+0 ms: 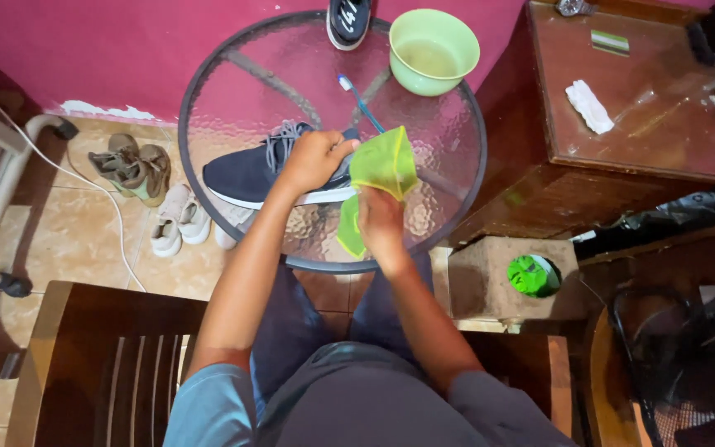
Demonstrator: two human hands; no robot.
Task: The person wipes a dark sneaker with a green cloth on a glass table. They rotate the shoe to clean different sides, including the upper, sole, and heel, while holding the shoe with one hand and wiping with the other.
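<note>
A dark navy sneaker with a white sole and grey laces lies on its side on the round glass table. My left hand grips the sneaker at its heel end. My right hand holds a lime-green cloth up against the heel of the shoe. A blue toothbrush lies on the glass just behind the shoe. A light green bowl of cloudy water stands at the table's far right. A second dark sneaker sits at the far edge.
Olive boots and pale sneakers lie on the tiled floor to the left. A wooden desk with a crumpled tissue stands right. A wooden chair is at lower left, a green-capped item on a block at right.
</note>
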